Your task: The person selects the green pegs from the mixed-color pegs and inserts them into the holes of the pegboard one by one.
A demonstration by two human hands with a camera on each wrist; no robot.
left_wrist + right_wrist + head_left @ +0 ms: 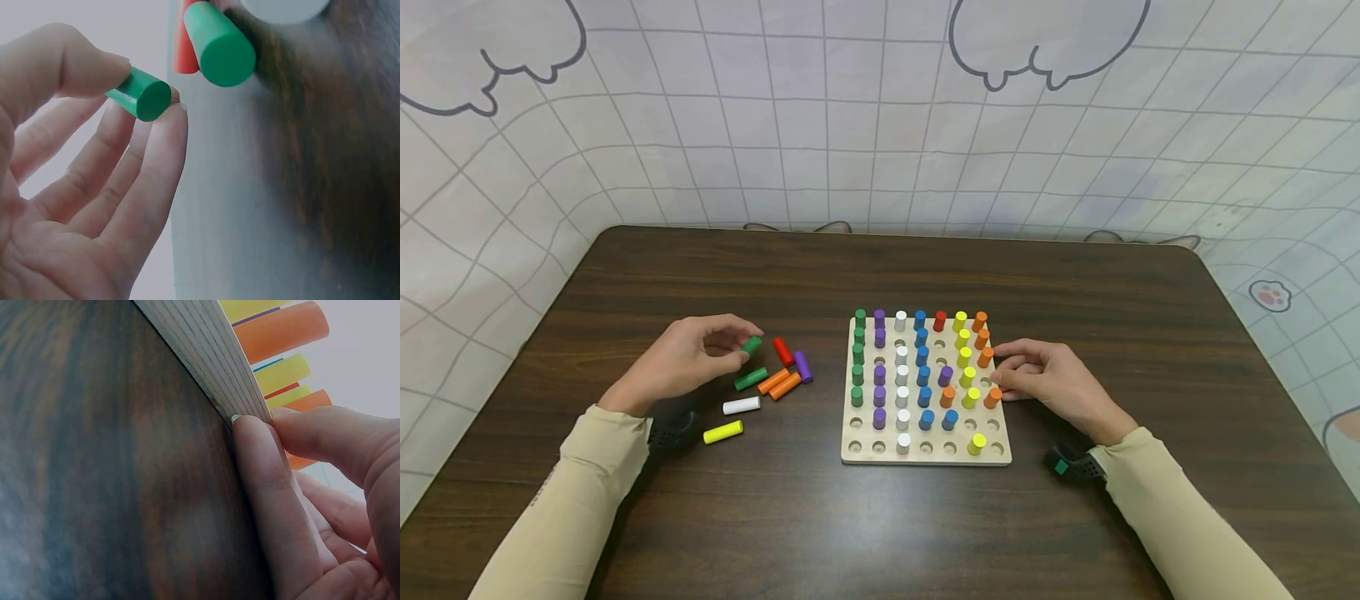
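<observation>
My left hand (pixel 688 358) pinches a green peg (pixel 144 94) between thumb and fingertips, over the table left of the wooden pegboard (pixel 872 458). Loose beside that hand lie another green peg (pixel 751 379), a red peg (pixel 782 352), a purple peg (pixel 802 367), two orange pegs (pixel 786 386), a white peg (pixel 741 405) and a yellow peg (pixel 723 432). At the board's right edge, my right hand (pixel 1048 375) grips the rim, its thumb on the top corner and a finger against the side. Standing pegs fill many of the holes, mostly in single-colour columns.
The board rests on a dark wooden table (pixel 760 533). Vacant holes show mainly in its front rows and around the red peg's column. Behind the table hangs a white grid-patterned cloth (pixel 850 125).
</observation>
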